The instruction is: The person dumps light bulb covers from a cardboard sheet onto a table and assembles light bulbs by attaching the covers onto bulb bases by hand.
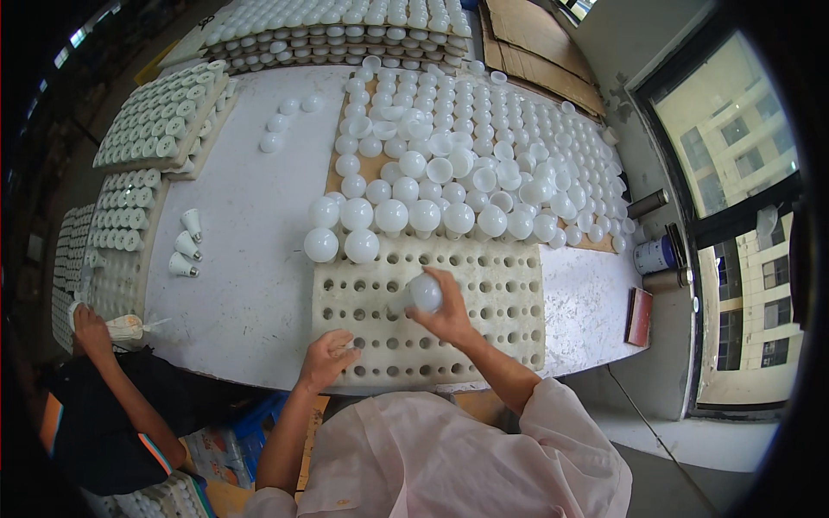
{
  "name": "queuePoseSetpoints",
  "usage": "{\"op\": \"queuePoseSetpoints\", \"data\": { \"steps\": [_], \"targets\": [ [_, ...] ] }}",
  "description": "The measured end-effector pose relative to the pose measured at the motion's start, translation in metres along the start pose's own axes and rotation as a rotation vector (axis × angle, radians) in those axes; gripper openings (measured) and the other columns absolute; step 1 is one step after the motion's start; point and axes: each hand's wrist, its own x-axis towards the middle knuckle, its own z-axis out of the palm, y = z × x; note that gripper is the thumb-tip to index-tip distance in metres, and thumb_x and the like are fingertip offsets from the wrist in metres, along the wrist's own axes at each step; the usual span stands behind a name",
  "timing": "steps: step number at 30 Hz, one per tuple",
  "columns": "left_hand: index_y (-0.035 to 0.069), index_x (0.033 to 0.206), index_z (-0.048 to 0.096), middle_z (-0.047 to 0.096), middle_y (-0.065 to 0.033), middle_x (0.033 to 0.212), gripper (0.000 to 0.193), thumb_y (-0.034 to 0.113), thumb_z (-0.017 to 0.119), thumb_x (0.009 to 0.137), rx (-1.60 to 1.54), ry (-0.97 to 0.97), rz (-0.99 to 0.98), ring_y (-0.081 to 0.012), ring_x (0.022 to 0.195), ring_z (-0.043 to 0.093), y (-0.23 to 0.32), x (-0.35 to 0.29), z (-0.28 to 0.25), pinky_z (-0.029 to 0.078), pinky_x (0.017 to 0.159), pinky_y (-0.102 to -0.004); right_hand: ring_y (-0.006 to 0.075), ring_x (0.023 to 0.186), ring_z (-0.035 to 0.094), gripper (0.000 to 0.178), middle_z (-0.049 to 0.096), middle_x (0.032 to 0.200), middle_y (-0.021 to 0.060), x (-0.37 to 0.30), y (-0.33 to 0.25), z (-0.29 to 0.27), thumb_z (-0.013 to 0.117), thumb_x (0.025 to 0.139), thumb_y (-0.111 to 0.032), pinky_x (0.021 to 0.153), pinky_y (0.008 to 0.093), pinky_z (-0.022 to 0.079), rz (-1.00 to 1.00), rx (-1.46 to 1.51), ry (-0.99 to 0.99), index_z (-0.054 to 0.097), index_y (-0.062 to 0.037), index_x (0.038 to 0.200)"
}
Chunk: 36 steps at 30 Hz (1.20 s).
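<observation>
1. Right hand [447, 312]: gripping a white globe bulb [425, 293], thumb and fingers around the globe. Slight blur there.
2. Bulb position: at the right hand's fingertips, over the middle of the off-white perforated tray [449, 328]. Can't tell whether it touches the tray.
3. Left hand [326, 361]: fingers half curled, at the tray's near left part, left of and nearer the body than the right hand. Can't tell if it holds anything small or touches the tray.
4. Tray: lies on the white tabletop [250, 328] under both hands; rows of round holes, larger and smaller.
5. Just beyond the right hand: line of globe bulbs [424, 215] along the tray's far edge.
6. Further beyond: crowd of white dome covers [485, 180], some cup side up, part of them on a brown board [371, 166].
7. Well left of the left hand, further from the body: three loose bulbs with tapered bodies [184, 243], lying on their sides.
8. Far left of the left hand: co-worker's hand [91, 333], beside a plastic-wrapped bundle [125, 327].
9. Right of the right hand, well apart: dark red box [638, 317]; blue-and-white can [654, 256] beyond it.
</observation>
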Motion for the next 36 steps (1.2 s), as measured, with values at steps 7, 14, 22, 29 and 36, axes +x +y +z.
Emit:
{"op": "queuePoseSetpoints", "data": {
  "steps": [7,14,22,29,36],
  "targets": [
    [-0.006,0.112,0.058,0.064,-0.0193,0.109,0.042,0.013,0.074,0.078,0.254,0.211,0.044,-0.0229,0.100,0.062,0.003,0.028,-0.066,0.050,0.086,-0.0306,0.0356,0.114,0.047,0.076,0.046,0.126,0.0172,0.110,-0.001,0.032,0.079,0.064,-0.014,0.096,0.0448,0.042,-0.155,-0.401,-0.142,0.044,-0.0069,0.131],
    [-0.008,0.119,0.052,0.059,-0.0225,0.116,0.046,0.016,0.067,0.082,0.376,1.048,0.196,-0.0284,0.105,0.060,0.030,0.134,-0.274,0.046,0.090,-0.0347,0.0330,0.106,0.054,0.053,0.055,0.114,0.0139,0.188,-0.015,0.002,0.076,0.070,-0.016,0.085,0.0423,0.048,-0.241,-0.430,0.047,0.058,-0.0088,0.119],
    [-0.013,0.124,0.043,0.054,-0.0277,0.120,0.083,0.056,0.059,0.082,0.529,1.459,-0.354,-0.0410,0.105,0.058,-0.011,0.239,-0.488,0.049,0.088,-0.0459,0.0330,0.102,0.057,0.050,0.057,0.117,0.0142,0.359,0.081,0.015,0.071,0.075,-0.020,0.085,0.0404,0.049,0.101,-0.581,-0.126,0.056,-0.0103,0.122],
    [-0.010,0.118,0.049,0.052,-0.0262,0.116,0.070,0.049,0.062,0.084,0.472,1.343,-0.204,-0.0402,0.100,0.058,0.010,0.295,-0.490,0.049,0.084,-0.0466,0.0287,0.122,0.046,0.070,0.044,0.133,0.0092,0.451,0.129,0.067,0.070,0.074,-0.014,0.096,0.0426,0.045,-0.114,-1.115,-0.633,0.041,-0.0257,0.136],
    [-0.012,0.128,0.040,0.037,-0.0312,0.135,0.068,0.038,0.059,0.087,0.615,1.218,-0.175,-0.0448,0.127,0.036,0.046,0.324,-0.439,0.033,0.105,-0.0454,0.0292,0.114,0.053,0.066,0.051,0.122,0.0123,0.444,0.098,0.047,0.077,0.067,-0.015,0.090,0.0410,0.049,-0.022,-0.886,-0.372,0.046,-0.0125,0.126]
  ]
}}
